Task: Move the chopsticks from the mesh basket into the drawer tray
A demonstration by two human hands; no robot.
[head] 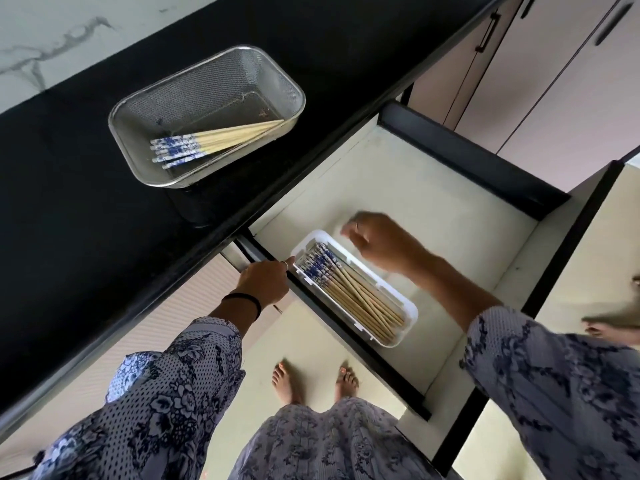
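1. The table (86,188) is black and glossy, with a pale drawer (433,216) pulled open below its edge.
2. The basket (291,88), a rectangular steel mesh one, stands on the table near that edge.
3. The tray (408,308), white and oblong, lies in the drawer against its left wall.
4. The tray chopsticks (356,292) fill the tray in a packed bundle: plain bamboo shafts, blue-and-white patterned tops pointing toward the table.
5. The basket chopsticks (214,140), a smaller bunch of the same pattern, lie slanted along the basket's near side, patterned ends to the left.
6. The right hand (377,242) hovers just above the tray's patterned end, blurred, fingers loosely curled and its grip holding nothing.
7. The left hand (265,280) rests on the drawer's left wall beside the tray, fingers curled over the edge; a dark band circles the wrist.
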